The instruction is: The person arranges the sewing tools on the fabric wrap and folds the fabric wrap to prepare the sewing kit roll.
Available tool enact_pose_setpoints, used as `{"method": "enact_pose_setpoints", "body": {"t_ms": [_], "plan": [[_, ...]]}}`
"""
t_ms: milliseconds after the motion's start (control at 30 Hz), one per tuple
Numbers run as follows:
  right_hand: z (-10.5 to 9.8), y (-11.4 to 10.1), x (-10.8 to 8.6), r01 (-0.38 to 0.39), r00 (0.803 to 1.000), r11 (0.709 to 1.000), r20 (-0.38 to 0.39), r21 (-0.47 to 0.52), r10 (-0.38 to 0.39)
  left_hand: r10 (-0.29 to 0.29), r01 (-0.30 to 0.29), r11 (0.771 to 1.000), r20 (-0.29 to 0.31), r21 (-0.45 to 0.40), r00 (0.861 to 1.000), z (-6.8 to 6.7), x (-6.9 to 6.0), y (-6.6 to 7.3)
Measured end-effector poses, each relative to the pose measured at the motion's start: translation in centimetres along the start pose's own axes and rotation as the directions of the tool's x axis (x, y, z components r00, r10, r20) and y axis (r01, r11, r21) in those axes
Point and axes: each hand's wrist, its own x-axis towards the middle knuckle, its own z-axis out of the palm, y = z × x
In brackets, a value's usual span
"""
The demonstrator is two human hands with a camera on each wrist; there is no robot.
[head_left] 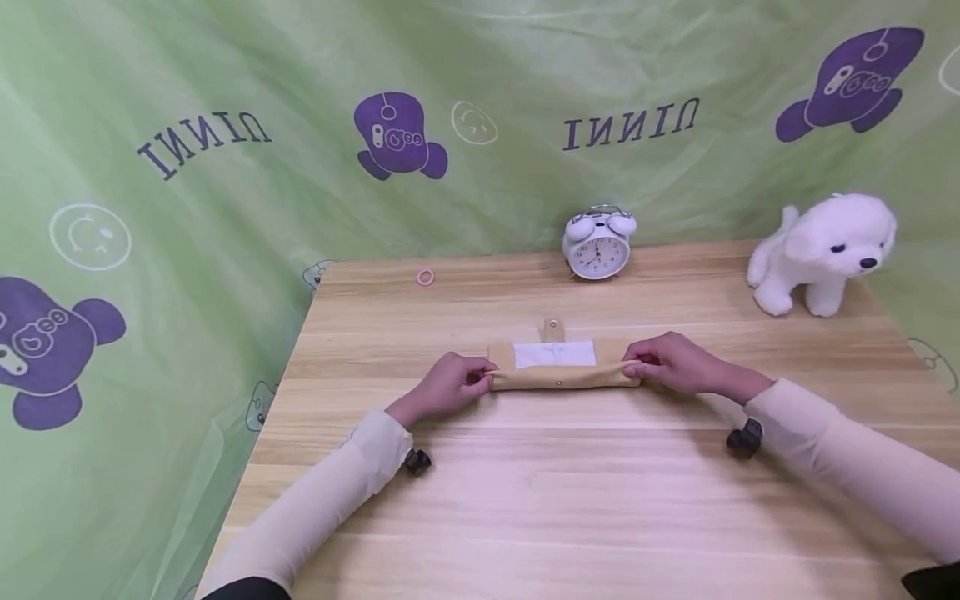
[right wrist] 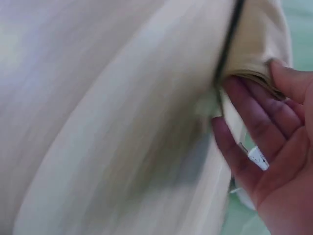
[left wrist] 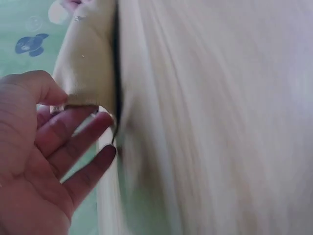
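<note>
A tan, leather-like foldable pouch (head_left: 562, 379) lies crosswise on the wooden table, its near side folded up. Beyond the fold shows a white inner panel (head_left: 536, 354), and a short strap (head_left: 553, 332) with a metal snap points away at the far edge. At the pouch's left end, my left hand (head_left: 452, 383) pinches the folded edge between thumb and fingers. My right hand (head_left: 675, 362) does the same at the right end. Both wrist views show the thumb on the tan outer side (left wrist: 88, 63) and fingers reaching inside the fold; the other fingers are extended.
A white twin-bell alarm clock (head_left: 598, 246) stands near the table's back edge. To its left lies a small pink ring (head_left: 425, 277). A white plush dog (head_left: 825, 250) stands at the back right. Green printed cloth (head_left: 510, 67) hangs behind the table (head_left: 570, 500).
</note>
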Motion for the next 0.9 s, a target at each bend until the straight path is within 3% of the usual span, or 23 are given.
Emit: {"method": "enact_pose_setpoints", "body": {"t_ms": [67, 167, 267, 367, 433, 500, 700, 800, 900], "plan": [[-0.1, -0.2, 0.2, -0.071, 0.996, 0.99, 0.07, 0.121, 0.063, -0.048, 0.047, 0.996, -0.004, -0.081, 0.999, 0.0, -0.1, 0.4], [-0.3, -0.4, 0.4, -0.184, 0.975, 0.954, 0.167, 0.235, 0.147, -0.152, 0.147, 0.97, -0.009, -0.192, 0.988, -0.2, -0.3, 1.0], [-0.1, -0.5, 0.8, -0.285, 0.948, 0.917, 0.223, 0.279, 0.226, -0.261, 0.257, 0.926, 0.022, -0.278, 0.965, -0.4, -0.4, 1.5], [0.1, -0.4, 1.3, -0.343, 0.929, 0.899, 0.239, 0.271, 0.283, -0.33, 0.335, 0.894, 0.072, -0.298, 0.941, -0.4, -0.4, 1.6], [0.3, -0.3, 1.7, -0.368, 0.919, 0.892, 0.244, 0.261, 0.308, -0.349, 0.363, 0.89, 0.101, -0.277, 0.932, -0.4, -0.3, 1.5], [0.5, -0.3, 1.9, -0.395, 0.908, 0.882, 0.254, 0.258, 0.332, -0.346, 0.364, 0.902, 0.117, -0.232, 0.931, -0.4, -0.3, 1.5], [0.9, -0.3, 2.2, -0.466, 0.876, 0.848, 0.266, 0.25, 0.403, -0.248, 0.257, 0.966, 0.207, -0.017, 0.946, -1.0, -0.3, 2.3], [0.9, -0.7, 2.3, -0.436, 0.892, 0.883, 0.21, 0.173, 0.4, -0.248, 0.241, 0.969, 0.217, 0.057, 0.944, -1.1, -0.3, 3.0], [1.0, -1.1, 2.2, -0.382, 0.92, 0.922, 0.127, 0.065, 0.372, -0.294, 0.276, 0.953, 0.154, 0.123, 0.943, -0.7, -0.4, 3.2]]}}
